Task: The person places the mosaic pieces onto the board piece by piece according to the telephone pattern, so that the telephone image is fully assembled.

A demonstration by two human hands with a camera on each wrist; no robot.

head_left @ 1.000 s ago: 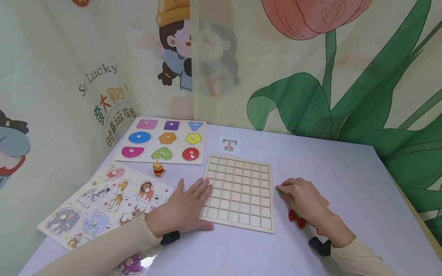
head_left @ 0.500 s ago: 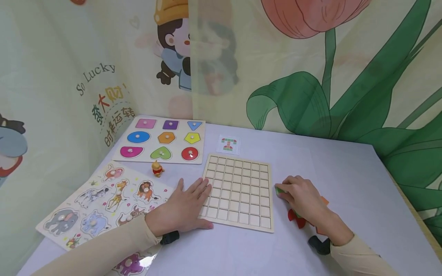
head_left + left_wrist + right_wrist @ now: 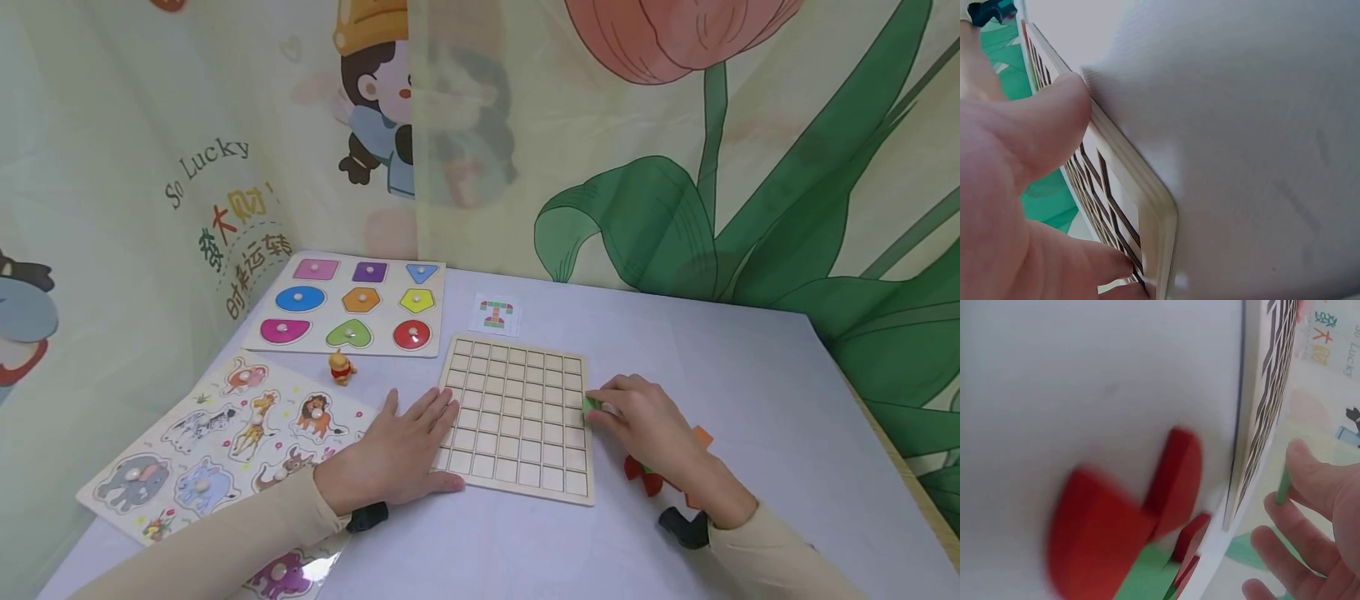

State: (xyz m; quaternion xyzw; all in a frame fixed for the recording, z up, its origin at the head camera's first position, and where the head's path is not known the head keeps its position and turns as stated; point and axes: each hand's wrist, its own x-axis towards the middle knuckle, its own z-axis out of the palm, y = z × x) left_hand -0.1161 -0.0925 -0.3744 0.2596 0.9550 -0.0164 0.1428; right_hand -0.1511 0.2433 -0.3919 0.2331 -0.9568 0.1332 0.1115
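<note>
A wooden grid board (image 3: pixel 512 425) with square cells lies mid-table. Spread over its left edge and front left corner is my left hand (image 3: pixel 396 457), fingers straight; the left wrist view shows the thumb (image 3: pixel 1060 115) along the board's rim. My right hand (image 3: pixel 647 427) pinches a small green tile (image 3: pixel 590 404) between thumb and fingertips, close to the board's right edge. In the right wrist view the green tile (image 3: pixel 1283 485) appears as a thin strip. Red pieces (image 3: pixel 642 477) with rounded sides and orange tiles (image 3: pixel 702 437) lie under and beside the right wrist, partly hidden.
Behind the board lies a card (image 3: pixel 495 316) printed with a red and green T-like pattern. To the left are a shape puzzle board (image 3: pixel 387 333), an animal puzzle board (image 3: pixel 213 392) and a small bear figure (image 3: pixel 341 367). Printed curtains enclose the table's back and left.
My right hand has moved left and slightly away from me, carrying the green tile from the table to the board's right edge. The left hand stays in place.
</note>
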